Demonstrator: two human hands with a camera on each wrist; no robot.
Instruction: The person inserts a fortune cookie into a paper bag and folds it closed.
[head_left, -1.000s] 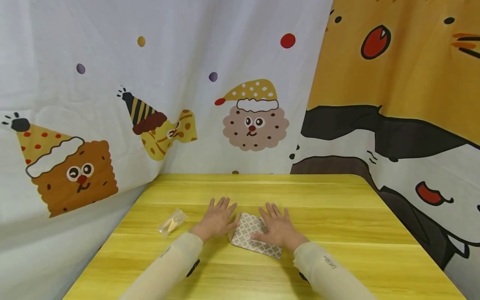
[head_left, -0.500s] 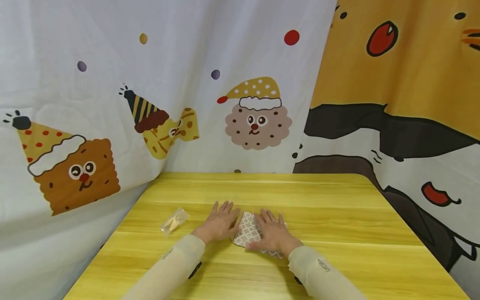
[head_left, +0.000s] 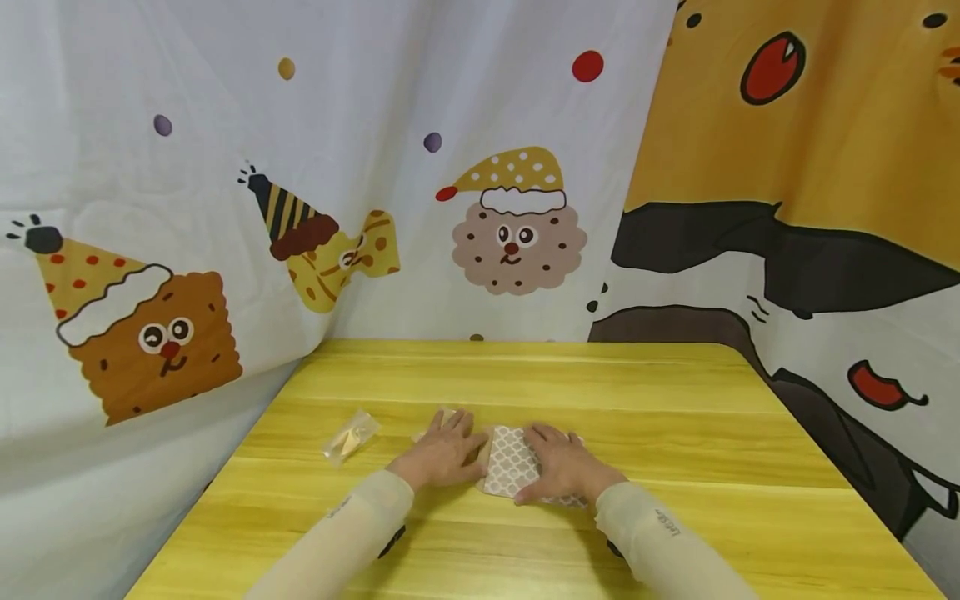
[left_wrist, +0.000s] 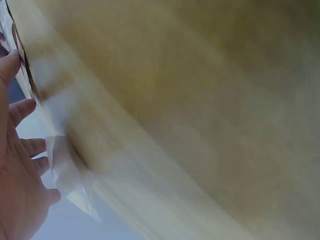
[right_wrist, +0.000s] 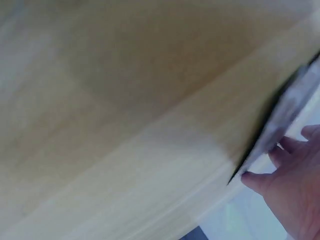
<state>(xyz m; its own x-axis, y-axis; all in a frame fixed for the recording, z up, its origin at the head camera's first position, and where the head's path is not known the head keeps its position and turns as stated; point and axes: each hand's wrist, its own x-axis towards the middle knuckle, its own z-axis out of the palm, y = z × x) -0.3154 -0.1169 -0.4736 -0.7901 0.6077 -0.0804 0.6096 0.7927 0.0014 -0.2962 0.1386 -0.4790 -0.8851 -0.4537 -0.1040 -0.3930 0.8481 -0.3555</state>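
Note:
A flat folded paper piece (head_left: pixel 510 461), grey with a white lattice print, lies on the table between my hands. It looks like a folded bag; a plain brown part (head_left: pixel 487 450) shows at its left side. My left hand (head_left: pixel 444 454) rests at that side, fingers spread, with a pale thin sheet (head_left: pixel 447 412) partly showing beyond the fingertips. My right hand (head_left: pixel 567 465) lies over the right half of the print, thumb near its front edge. In the right wrist view the fingertips touch the sheet (right_wrist: pixel 280 120). Part of the paper is hidden beneath both hands.
Left of my left hand lies a small clear packet (head_left: pixel 351 436) with something yellowish inside. The yellow wood-grain table (head_left: pixel 480 379) ends at a cartoon-printed curtain (head_left: pixel 375 100) behind and at the sides.
The paper and my right hand now sit farther right. A pale piece has come into view under my left hand. The right fingers are more bent than a second ago.

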